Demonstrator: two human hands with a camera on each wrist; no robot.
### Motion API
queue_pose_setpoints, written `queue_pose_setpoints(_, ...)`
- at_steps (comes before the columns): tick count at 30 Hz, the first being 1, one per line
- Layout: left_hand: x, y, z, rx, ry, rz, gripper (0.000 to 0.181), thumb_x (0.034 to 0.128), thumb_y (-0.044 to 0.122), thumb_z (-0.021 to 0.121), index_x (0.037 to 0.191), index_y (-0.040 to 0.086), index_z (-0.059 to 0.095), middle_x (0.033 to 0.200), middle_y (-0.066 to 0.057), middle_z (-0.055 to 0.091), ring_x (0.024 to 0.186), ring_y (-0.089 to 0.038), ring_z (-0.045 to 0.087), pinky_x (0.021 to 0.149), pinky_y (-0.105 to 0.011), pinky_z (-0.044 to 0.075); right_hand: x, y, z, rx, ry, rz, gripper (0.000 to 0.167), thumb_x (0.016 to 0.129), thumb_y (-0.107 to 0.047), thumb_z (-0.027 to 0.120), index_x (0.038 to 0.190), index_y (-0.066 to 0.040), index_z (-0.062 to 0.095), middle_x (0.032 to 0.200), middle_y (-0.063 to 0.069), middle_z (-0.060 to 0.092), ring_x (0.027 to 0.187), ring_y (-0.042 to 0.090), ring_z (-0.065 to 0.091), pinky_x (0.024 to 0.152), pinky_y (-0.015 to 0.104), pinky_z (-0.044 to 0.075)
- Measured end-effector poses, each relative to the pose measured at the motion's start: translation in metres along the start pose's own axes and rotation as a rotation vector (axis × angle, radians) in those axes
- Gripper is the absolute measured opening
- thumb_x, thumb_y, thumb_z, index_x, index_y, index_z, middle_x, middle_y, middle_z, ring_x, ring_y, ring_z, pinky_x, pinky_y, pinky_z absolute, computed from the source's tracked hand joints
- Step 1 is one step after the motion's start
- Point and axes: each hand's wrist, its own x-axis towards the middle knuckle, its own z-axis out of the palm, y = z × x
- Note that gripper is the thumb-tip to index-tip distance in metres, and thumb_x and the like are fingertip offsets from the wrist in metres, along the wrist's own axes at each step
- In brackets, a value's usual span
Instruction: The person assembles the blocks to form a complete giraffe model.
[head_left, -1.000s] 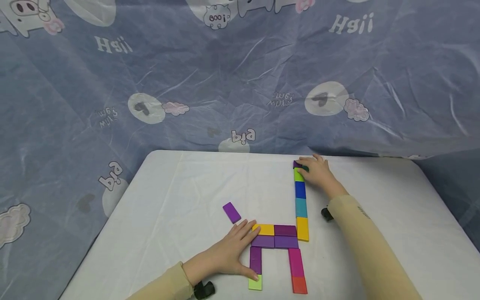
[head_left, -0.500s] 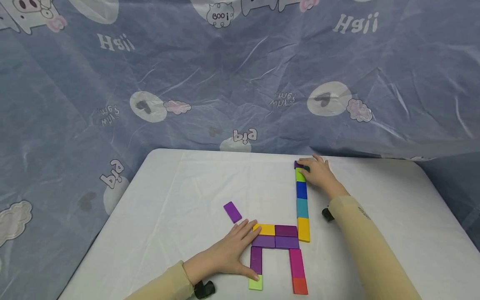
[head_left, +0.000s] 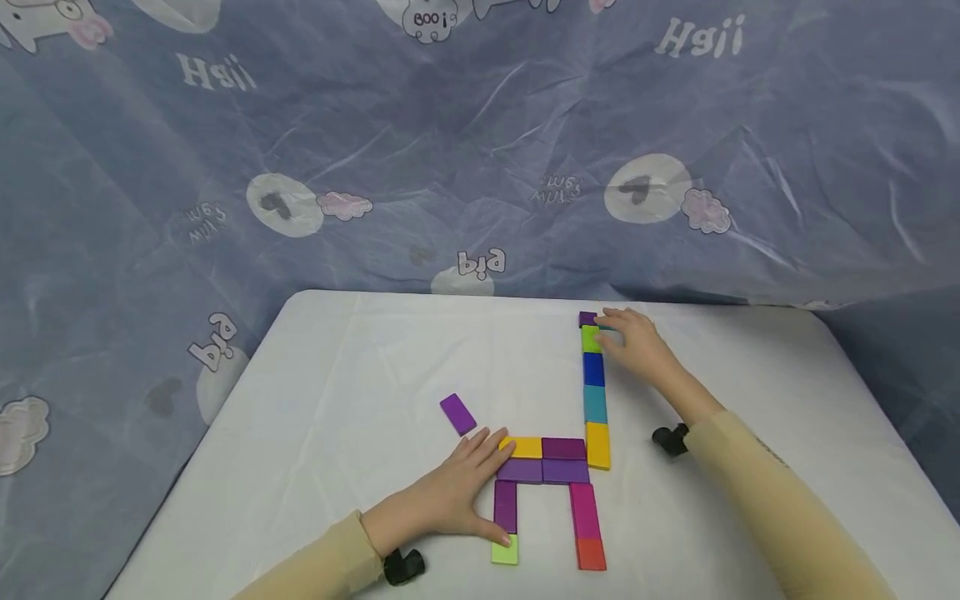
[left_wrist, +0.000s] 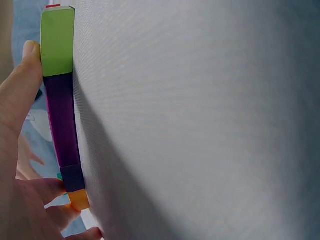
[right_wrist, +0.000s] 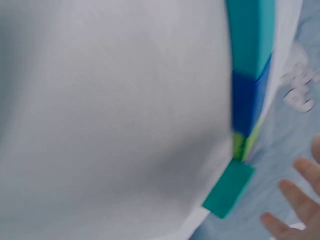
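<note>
Flat coloured blocks lie on a white table. My left hand (head_left: 457, 492) rests with straight, spread fingers along a block figure, its thumb at the light green block (left_wrist: 57, 42) and its fingertips by the yellow block (head_left: 527, 447) and purple block (head_left: 519, 471). Rising from the figure's right side is a column with a yellow block (head_left: 597, 446), turquoise block (head_left: 595, 404), blue block (head_left: 593, 369), green block (head_left: 591, 338) and dark purple block (head_left: 587, 319). Beside its far end, my right hand (head_left: 637, 346) holds nothing; its fingers stand apart from the teal block (right_wrist: 230, 188).
A loose purple block (head_left: 458, 414) lies slanted beyond my left fingertips. The figure's right leg has a magenta block (head_left: 585, 511) and a red block (head_left: 591, 553). A patterned blue cloth (head_left: 420, 150) hangs behind the table's far edge (head_left: 420, 293).
My right hand has drawn slightly right, off the column's far end, leaving the teal block there. My left hand keeps its place on the figure. The head view has shifted slightly.
</note>
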Motion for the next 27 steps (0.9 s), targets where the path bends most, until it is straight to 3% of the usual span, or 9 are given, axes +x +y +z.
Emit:
queue_pose_setpoints(8,-0.001,0.0,-0.002,-0.003,-0.01,-0.002,0.117,0.0712,0.069,0.074,0.159,0.016,0.018,0.168,-0.005,0.006,0.154,-0.033,0.008,0.122,-0.055,0.015,-0.071,-0.03,0.006,0.015,-0.056,-0.054,0.049,0.096,-0.021,0.064,0.138,0.002,0.054,0.145,0.027,0.048,0.134,0.047,0.042,0.108,0.063,0.036)
queue_pose_setpoints(15,-0.002,0.0,-0.001,-0.009,-0.014,-0.004,0.117,0.0717,0.069,0.073,0.159,0.017,0.017,0.168,-0.004,0.005,0.154,-0.032,0.006,0.123,-0.054,0.014,-0.133,-0.053,0.024,0.035,-0.068,-0.067,0.057,0.089,-0.028,0.072,0.137,-0.002,0.056,0.144,0.024,0.05,0.13,0.048,0.047,0.103,0.063,0.042)
queue_pose_setpoints(20,-0.002,0.0,-0.003,-0.005,-0.007,-0.002,0.117,0.0723,0.069,0.073,0.159,0.016,0.016,0.168,-0.004,0.003,0.154,-0.033,0.006,0.123,-0.055,0.014,-0.159,-0.065,0.032,0.038,-0.136,-0.04,0.07,0.084,-0.038,0.077,0.143,-0.01,0.052,0.152,0.018,0.043,0.134,0.045,0.042,0.099,0.062,0.047)
queue_pose_setpoints(27,-0.003,0.001,-0.003,-0.026,-0.01,0.009,0.116,0.073,0.067,0.074,0.159,0.016,0.015,0.168,-0.005,0.002,0.154,-0.032,0.004,0.123,-0.054,0.012,-0.177,-0.071,0.039,0.042,-0.284,0.023,0.086,0.075,-0.046,0.082,0.148,-0.019,0.047,0.16,0.012,0.03,0.14,0.047,0.032,0.091,0.065,0.05)
